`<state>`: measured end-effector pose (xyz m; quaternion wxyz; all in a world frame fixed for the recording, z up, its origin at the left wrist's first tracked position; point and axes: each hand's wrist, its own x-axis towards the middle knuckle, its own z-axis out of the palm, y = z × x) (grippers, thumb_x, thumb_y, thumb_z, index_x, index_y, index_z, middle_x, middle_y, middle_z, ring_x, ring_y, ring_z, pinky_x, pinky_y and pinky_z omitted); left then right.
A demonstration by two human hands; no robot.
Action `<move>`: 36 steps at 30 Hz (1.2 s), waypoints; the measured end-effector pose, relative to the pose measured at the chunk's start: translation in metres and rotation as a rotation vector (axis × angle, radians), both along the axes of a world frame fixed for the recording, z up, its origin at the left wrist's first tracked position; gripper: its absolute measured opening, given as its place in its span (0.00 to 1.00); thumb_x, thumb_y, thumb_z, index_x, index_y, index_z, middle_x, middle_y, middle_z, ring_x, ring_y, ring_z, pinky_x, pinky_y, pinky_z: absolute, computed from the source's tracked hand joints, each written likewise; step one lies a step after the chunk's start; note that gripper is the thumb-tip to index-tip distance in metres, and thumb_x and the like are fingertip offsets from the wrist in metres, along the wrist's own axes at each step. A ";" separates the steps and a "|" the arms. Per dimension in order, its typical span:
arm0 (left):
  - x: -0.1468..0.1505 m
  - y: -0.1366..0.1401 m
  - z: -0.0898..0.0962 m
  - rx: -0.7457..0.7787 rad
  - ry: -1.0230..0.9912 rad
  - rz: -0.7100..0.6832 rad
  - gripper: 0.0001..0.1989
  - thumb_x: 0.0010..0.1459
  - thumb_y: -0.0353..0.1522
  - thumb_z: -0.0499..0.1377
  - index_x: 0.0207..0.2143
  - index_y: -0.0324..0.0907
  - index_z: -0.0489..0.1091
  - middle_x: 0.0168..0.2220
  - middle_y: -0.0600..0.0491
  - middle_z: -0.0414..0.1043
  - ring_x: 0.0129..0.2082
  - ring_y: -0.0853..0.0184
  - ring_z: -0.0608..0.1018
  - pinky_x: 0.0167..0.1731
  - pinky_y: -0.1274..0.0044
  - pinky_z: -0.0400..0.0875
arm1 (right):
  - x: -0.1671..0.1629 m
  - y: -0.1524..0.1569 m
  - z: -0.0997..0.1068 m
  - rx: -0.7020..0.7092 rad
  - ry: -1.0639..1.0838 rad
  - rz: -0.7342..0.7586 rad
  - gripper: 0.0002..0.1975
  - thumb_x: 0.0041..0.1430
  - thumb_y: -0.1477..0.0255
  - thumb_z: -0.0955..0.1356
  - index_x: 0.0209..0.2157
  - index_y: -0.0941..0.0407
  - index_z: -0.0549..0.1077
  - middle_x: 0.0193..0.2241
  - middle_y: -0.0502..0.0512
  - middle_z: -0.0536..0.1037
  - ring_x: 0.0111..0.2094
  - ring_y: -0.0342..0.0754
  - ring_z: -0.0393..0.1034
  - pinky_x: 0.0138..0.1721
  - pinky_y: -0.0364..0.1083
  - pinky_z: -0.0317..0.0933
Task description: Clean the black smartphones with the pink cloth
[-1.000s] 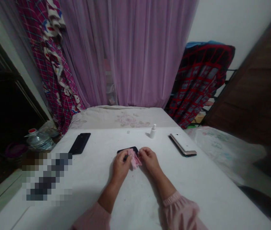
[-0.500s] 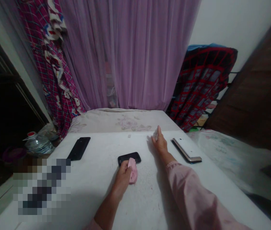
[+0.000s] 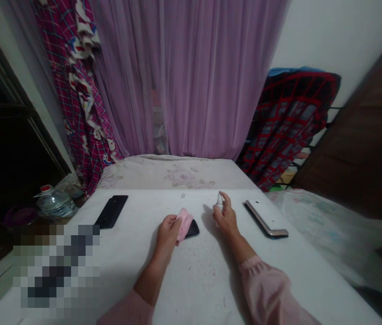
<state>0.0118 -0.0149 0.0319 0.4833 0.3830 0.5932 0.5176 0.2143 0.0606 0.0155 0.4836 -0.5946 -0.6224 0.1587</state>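
Note:
My left hand [image 3: 168, 232] pinches a pink cloth [image 3: 184, 223], which lies over part of a black phone [image 3: 192, 229]. Only the phone's right end shows; whether my fingers also grip it is hidden. To the right, my right hand [image 3: 226, 217] is wrapped round a small white spray bottle [image 3: 219, 202], its index finger raised beside the top. Most of the bottle is hidden by the fingers. Right of that hand lie stacked phones, with a white phone [image 3: 264, 214] on top.
A flat black phone [image 3: 112, 211] lies on the left of the white table [image 3: 200, 289]; nearer, a blurred-out patch [image 3: 58, 266] hides something dark. A large water bottle [image 3: 55, 203] stands beyond the left edge. Purple curtains [image 3: 204, 81] hang behind the table.
My left hand has moved up and left, and the cloth now covers more of the phone. My right hand has come slightly nearer, and the white spray bottle shows clearly in it.

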 end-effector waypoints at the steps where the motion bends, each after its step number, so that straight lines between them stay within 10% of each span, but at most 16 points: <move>1: 0.000 0.006 0.001 -0.008 0.012 0.009 0.14 0.53 0.43 0.59 0.36 0.42 0.66 0.21 0.62 0.65 0.13 0.76 0.65 0.10 0.86 0.51 | -0.007 -0.008 -0.001 -0.018 0.042 0.034 0.31 0.55 0.63 0.60 0.60 0.58 0.59 0.17 0.44 0.69 0.17 0.45 0.65 0.23 0.42 0.59; 10: -0.001 0.018 -0.004 -0.117 -0.028 -0.083 0.14 0.56 0.31 0.54 0.46 0.40 0.68 0.27 0.56 0.73 0.19 0.72 0.73 0.12 0.85 0.58 | -0.049 -0.048 -0.010 0.073 -0.008 0.259 0.22 0.59 0.65 0.59 0.53 0.58 0.66 0.18 0.43 0.66 0.17 0.43 0.61 0.22 0.40 0.57; 36: -0.001 -0.002 -0.006 -0.037 -0.249 -0.191 0.17 0.48 0.31 0.61 0.42 0.38 0.71 0.30 0.54 0.72 0.21 0.75 0.68 0.20 0.82 0.57 | -0.064 -0.054 -0.016 0.100 0.045 0.186 0.22 0.60 0.63 0.61 0.52 0.57 0.67 0.28 0.49 0.74 0.19 0.40 0.60 0.26 0.40 0.60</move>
